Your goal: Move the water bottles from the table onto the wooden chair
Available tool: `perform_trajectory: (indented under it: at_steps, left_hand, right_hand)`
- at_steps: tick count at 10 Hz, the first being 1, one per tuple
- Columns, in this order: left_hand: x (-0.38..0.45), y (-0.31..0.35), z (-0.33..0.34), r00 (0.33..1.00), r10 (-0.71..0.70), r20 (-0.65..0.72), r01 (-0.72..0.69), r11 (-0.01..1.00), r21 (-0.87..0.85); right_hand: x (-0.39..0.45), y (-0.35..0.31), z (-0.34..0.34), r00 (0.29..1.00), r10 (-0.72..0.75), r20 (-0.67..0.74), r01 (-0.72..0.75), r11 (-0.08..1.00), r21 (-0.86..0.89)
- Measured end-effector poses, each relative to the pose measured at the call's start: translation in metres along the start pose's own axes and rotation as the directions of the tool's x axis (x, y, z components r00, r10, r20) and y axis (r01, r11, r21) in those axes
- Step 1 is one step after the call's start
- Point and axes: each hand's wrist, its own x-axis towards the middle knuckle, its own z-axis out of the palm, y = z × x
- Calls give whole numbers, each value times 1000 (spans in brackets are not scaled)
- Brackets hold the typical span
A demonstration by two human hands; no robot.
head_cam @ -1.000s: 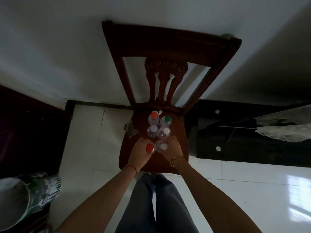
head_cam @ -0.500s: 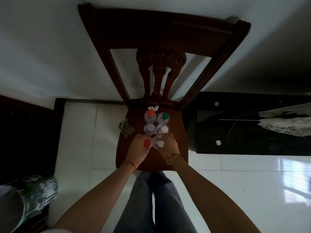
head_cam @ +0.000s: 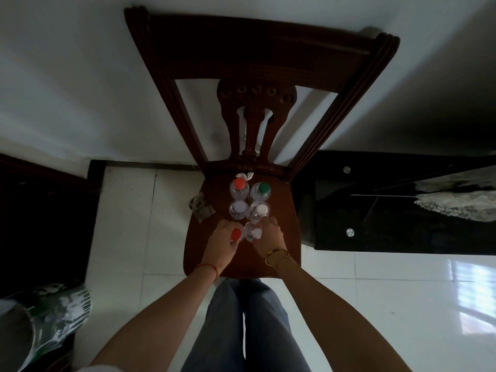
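Observation:
Several clear water bottles stand upright on the seat of the dark wooden chair (head_cam: pixel 281 210). At the back are an orange-capped bottle (head_cam: pixel 238 184) and a green-capped bottle (head_cam: pixel 263 188). In front of them stand two white-capped bottles (head_cam: pixel 238 207) (head_cam: pixel 261 210). Nearest me, my left hand (head_cam: pixel 221 244) is wrapped around a red-capped bottle (head_cam: pixel 236 234). Beside it, my right hand (head_cam: pixel 271 237) grips a white-capped bottle (head_cam: pixel 255 233). Both held bottles rest on the seat, side by side.
A black glass table (head_cam: pixel 402 216) stands right of the chair, with pale cloth (head_cam: pixel 456 202) on it. Crumpled wrapper (head_cam: pixel 200 208) lies on the tiled floor left of the seat. Dark furniture fills the left side, a green-white bag (head_cam: pixel 48 315) at lower left. My legs stand before the chair.
The view has shifted slightly, with the chair sitting larger in frame. Both hands have stayed closed on the two front bottles on the seat.

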Motion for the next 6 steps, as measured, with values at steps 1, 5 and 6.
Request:
perform_trajectory:
  at_steps: [1, 5, 6]
  left_hand:
    - [3, 0, 1, 1000, 17, -17, -17, 1000, 3]
    - [-17, 7, -15, 999, -16, 46, 15, 1000, 15]
    - [-30, 16, -28, 1000, -10, 11, 10, 1000, 17]
  right_hand:
    - [0, 1, 1, 1000, -5, 6, 5, 1000, 4]
    - [-22, -1, -24, 998, -10, 68, 12, 999, -35]
    - [-34, 0, -44, 997, -44, 64, 50, 994, -94]
